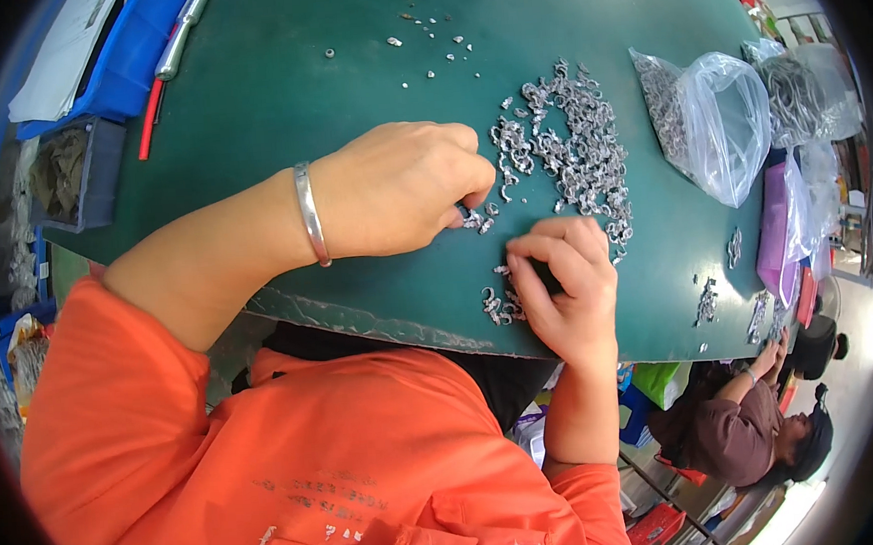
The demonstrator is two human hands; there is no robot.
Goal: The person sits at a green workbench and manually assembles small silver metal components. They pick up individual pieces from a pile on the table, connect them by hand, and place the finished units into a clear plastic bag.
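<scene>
Bench observation. A person in an orange top works at a table (276, 92) covered in dark green.

Left hand (401, 187): rests knuckles up on the green surface, silver bangle (309, 213) on the wrist. Fingers curled in tight, tips pinched together at the lower right of the hand over a few small metal pieces (478, 220). Whether a piece is actually gripped, I cannot tell; the fingertips hide it.

Right hand (566, 290): lies near the front edge of the table, just below and to the right of the left hand, the two close but apart. Fingers bent under, thumb tucked; the fist looks closed. Contents not visible, so cannot tell if it holds anything. A small cluster of pieces (499, 307) lies touching its left side.

Main pile of metal pieces (574, 149): spread loosely just beyond both hands, towards the middle right of the table. A thin scatter of pieces (432, 35) lies further away near the far edge.

Right of the pile: two clear plastic bags (722, 120) with more metal parts inside. Blue bin (128, 52) at the far left corner.

Another person (756, 423) sits lower right, beyond the table edge.
</scene>
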